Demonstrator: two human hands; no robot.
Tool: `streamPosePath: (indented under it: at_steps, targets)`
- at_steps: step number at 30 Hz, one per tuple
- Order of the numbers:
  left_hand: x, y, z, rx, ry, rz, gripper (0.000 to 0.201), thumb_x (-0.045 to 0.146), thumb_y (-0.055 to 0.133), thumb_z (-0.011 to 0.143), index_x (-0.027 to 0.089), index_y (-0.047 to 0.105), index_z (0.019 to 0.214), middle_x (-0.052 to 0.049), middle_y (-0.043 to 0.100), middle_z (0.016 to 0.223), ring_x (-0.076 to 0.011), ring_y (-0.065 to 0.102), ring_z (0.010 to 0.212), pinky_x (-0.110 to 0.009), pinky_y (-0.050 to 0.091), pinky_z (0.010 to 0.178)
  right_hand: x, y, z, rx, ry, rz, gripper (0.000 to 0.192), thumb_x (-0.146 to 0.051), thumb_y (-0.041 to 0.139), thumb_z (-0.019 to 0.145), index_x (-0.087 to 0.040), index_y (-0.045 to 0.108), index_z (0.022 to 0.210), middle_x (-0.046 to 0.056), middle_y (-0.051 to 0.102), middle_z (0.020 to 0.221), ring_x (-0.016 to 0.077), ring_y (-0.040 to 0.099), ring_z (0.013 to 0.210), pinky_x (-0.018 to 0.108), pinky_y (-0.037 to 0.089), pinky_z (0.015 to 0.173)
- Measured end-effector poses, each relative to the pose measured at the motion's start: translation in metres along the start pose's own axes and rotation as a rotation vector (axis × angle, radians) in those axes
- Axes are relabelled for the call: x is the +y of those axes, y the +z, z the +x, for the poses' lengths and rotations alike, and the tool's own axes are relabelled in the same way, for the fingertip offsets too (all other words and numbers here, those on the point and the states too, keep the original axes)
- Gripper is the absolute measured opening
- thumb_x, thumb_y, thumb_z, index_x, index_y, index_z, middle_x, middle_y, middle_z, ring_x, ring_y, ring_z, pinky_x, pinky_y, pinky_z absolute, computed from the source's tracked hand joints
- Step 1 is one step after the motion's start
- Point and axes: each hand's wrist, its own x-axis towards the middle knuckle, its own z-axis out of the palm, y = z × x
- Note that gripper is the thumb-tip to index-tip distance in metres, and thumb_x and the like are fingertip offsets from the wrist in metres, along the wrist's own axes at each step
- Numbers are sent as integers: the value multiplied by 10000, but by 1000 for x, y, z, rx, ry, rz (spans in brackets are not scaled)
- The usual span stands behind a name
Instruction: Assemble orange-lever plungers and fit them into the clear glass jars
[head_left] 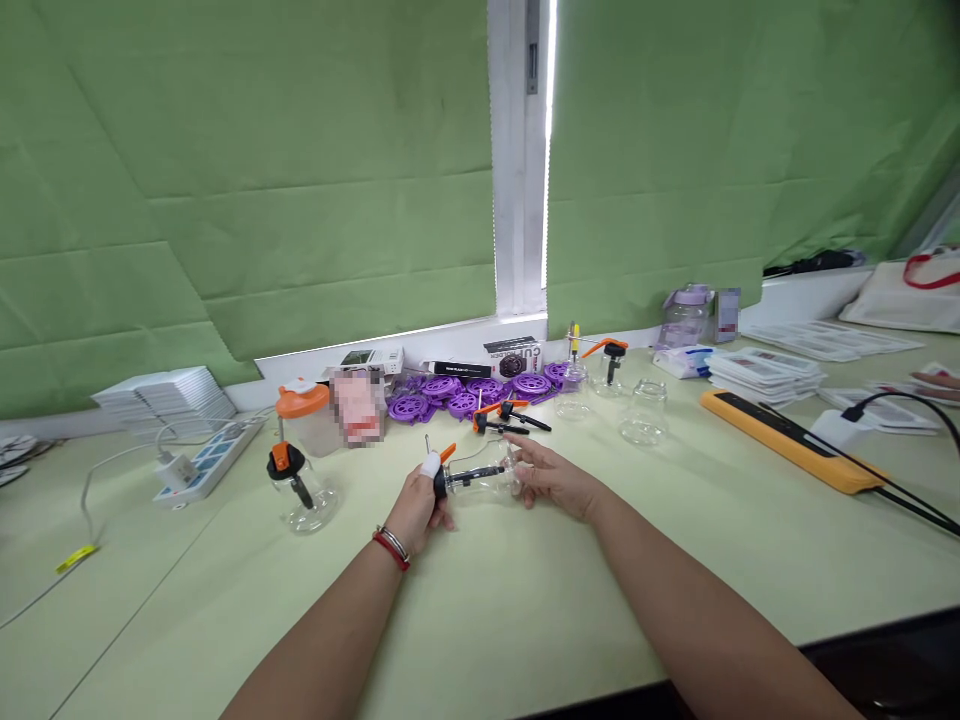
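Note:
A small clear glass bottle (487, 476) lies on its side between both hands, with a black cap and orange lever (444, 462) at its left end. My left hand (420, 508) grips that capped end; its thumb wears a white finger cot. My right hand (551, 478) holds the bottle's body from the right, fingers spread over it. A loose black and orange cap piece (504, 417) lies just beyond the hands.
An assembled bottle (300, 488) stands at the left. Purple wheels (480, 390), empty jars (643, 412) and an orange-lidded container (304, 415) stand behind. A power strip (206, 460) lies left, an orange bar (791, 440) with black cables lies right.

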Motion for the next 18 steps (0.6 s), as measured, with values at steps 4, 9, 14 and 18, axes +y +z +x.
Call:
streamPosePath:
  at_steps: [4, 9, 14, 18]
  targets:
    - [1, 1, -1, -11, 14, 10, 485, 684, 443, 740, 202, 469, 689, 74, 425, 387, -78, 282, 261, -262, 415, 316, 2, 0, 3, 31, 60, -91, 548, -566, 507, 823, -224, 440, 1246, 17, 607, 741, 101, 561, 491, 202, 420, 412]
    - [2, 0, -2, -9, -3, -11, 485, 674, 445, 746, 194, 490, 690, 75, 420, 389, -73, 273, 261, -273, 434, 336, 1, 0, 3, 35, 14, -70, 542, -532, 563, 803, -209, 487, 1232, 60, 607, 890, 123, 600, 641, 210, 461, 460]
    - [0, 0, -1, -11, 3, 2, 473, 664, 453, 747, 200, 474, 664, 72, 422, 382, -77, 282, 257, -260, 413, 322, 2, -1, 2, -5, 50, -37, 626, -511, 589, 793, -252, 383, 1325, 48, 617, 883, 123, 612, 600, 222, 468, 469]
    - [1, 1, -1, -16, 5, -3, 468, 662, 467, 740, 202, 468, 656, 72, 423, 382, -76, 278, 261, -270, 430, 332, 5, 0, 5, 38, 76, -81, 562, -593, 469, 830, -206, 485, 1237, 56, 615, 831, 108, 581, 542, 201, 428, 407]
